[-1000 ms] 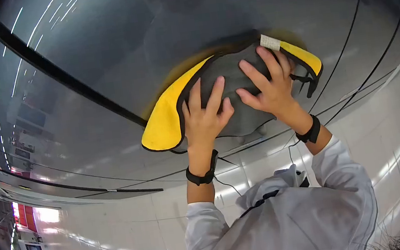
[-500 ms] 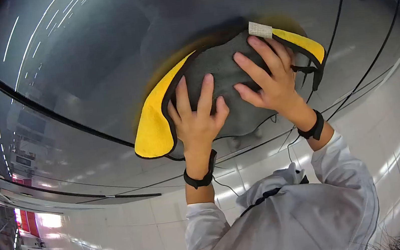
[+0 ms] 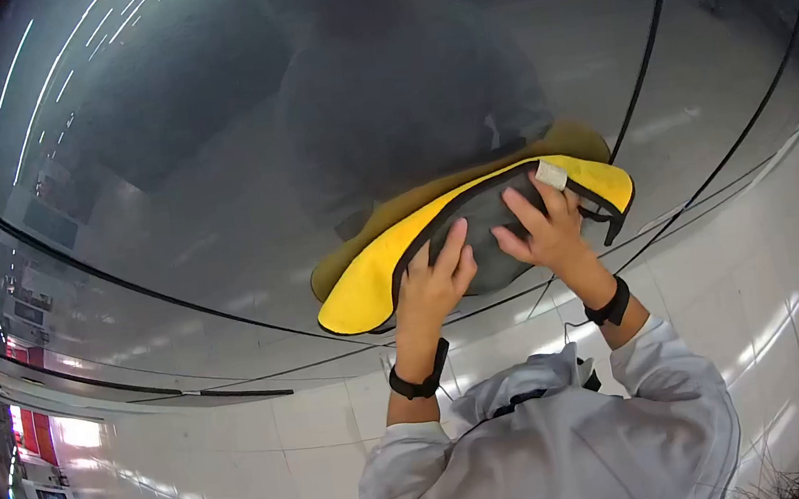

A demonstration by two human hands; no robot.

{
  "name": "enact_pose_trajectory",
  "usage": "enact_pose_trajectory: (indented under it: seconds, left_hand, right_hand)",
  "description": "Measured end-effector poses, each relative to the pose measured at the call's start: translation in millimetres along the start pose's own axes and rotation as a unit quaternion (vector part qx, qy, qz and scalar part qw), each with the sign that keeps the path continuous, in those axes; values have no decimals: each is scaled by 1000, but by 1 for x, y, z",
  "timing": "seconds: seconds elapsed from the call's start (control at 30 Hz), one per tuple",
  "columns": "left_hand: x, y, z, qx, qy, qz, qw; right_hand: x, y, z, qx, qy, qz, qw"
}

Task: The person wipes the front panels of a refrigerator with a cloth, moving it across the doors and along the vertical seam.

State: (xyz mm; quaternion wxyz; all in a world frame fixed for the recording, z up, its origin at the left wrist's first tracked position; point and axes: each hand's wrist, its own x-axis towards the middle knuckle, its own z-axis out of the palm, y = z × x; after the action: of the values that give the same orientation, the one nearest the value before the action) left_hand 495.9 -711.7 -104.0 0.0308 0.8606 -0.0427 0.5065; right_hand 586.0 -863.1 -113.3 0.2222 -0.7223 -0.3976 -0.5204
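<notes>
A cloth (image 3: 506, 251) with a grey upper face, yellow underside and black border lies bunched against a glossy dark car panel (image 3: 208, 174). My left hand (image 3: 437, 287) rests on its grey face with the fingers stretched and apart. To the right, my right hand (image 3: 547, 235) lies flat on the same face, fingers spread, just below a pale label (image 3: 550, 175) on the cloth's edge. The yellow side (image 3: 365, 294) shows along the far rim and at the left corner. Its reflection appears in the panel above it.
A black seam (image 3: 174, 297) crosses the panel at the left, and another dark line (image 3: 647, 45) runs at the right. Pale tiled floor (image 3: 267, 469) lies below the car's edge. Both wrists wear black bands (image 3: 421, 376).
Both hands have slid the cloth toward my body, down to near the panel's close edge. The cloth looks more folded, with more yellow along its far rim.
</notes>
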Motion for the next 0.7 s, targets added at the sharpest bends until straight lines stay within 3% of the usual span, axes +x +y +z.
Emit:
enact_pose_trajectory:
  seconds: [0.1, 0.13, 0.5, 0.57, 0.63, 0.7]
  left_hand:
    - [-9, 7, 4, -23, 2, -22, 999]
    - [-12, 8, 6, -30, -2, -21, 999]
    - [-32, 7, 14, -20, -7, -22, 1000]
    - [-45, 3, 19, -40, -1, -15, 999]
    - [-56, 4, 21, 26, -81, -17, 996]
    - [-60, 1, 24, 39, -71, 35, 996]
  right_hand:
    - [-15, 1, 0, -3, -10, -10, 1000]
    - [-21, -1, 3, 42, 9, 38, 998]
    - [-35, -6, 7, 45, -3, 9, 999]
    - [-48, -10, 11, 73, -1, 51, 996]
    - [-59, -8, 13, 73, -24, 58, 995]
    - [-65, -5, 15, 40, -49, 7, 998]
